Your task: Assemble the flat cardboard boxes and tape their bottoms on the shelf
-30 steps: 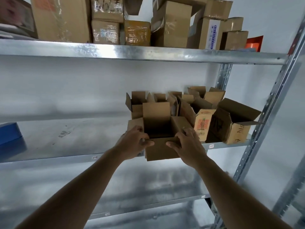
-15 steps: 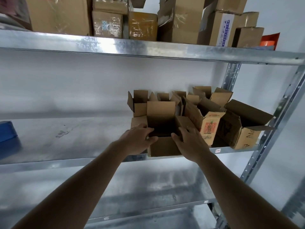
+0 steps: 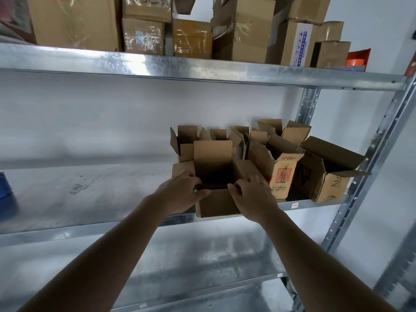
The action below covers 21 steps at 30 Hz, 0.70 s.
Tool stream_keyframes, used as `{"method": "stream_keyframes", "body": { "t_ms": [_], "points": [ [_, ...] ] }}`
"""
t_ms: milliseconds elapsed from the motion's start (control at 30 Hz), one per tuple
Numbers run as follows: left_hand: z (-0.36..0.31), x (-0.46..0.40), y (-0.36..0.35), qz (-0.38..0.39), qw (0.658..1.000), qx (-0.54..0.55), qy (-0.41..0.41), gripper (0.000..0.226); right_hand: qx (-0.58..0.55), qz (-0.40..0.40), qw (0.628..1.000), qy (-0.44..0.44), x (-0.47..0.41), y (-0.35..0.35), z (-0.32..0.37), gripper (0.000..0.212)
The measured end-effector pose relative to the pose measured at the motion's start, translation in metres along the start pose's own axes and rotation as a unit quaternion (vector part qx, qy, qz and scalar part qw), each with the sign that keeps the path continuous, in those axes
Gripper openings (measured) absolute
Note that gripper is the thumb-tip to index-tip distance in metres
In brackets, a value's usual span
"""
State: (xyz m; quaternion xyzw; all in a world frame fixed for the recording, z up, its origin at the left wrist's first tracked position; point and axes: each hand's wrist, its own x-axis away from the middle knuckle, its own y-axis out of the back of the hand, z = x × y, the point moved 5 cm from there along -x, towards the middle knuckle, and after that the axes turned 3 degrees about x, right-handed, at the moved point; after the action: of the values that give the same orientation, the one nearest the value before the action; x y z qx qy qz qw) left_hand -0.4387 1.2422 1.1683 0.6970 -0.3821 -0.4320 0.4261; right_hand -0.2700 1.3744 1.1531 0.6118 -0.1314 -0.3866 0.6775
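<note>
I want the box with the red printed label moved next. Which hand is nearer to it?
Right. The right hand grips the open box just beside the red-labelled box; the left hand holds the far side.

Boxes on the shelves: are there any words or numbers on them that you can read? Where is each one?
Nothing reads clearly enough to quote.
Orange-printed box: square code pattern and small print, too blurred.
Blue-printed white box on the top shelf: characters too small.
Rightmost open box: black handwritten marks, not legible.
Top box: scrawled marker, cut off and unclear.
Shelf edge sticker: red marks, too small.
</note>
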Motion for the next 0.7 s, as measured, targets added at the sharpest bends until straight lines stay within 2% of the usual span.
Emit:
{"method": "stream_keyframes", "body": {
  "t_ms": [267,467,600,700],
  "points": [
    [0.011,-0.004,-0.003,-0.014,1.000,-0.019,0.005,0.051,-0.019,0.007,1.000,0.013,-0.016,-0.008,0.006,0.051],
    [0.010,-0.009,-0.003,-0.006,0.999,-0.048,0.002,0.055,0.000,0.004,1.000,0.004,-0.026,-0.011,0.006,0.060],
    [0.011,-0.015,0.007,0.007,0.999,-0.050,0.010,0.053,0.019,0.019,1.000,0.015,-0.035,-0.003,0.009,0.049],
    [0.006,-0.012,0.021,-0.003,0.999,-0.053,0.011,0.047,0.019,-0.006,0.999,0.038,-0.031,0.011,0.024,0.043]
  ]
}}
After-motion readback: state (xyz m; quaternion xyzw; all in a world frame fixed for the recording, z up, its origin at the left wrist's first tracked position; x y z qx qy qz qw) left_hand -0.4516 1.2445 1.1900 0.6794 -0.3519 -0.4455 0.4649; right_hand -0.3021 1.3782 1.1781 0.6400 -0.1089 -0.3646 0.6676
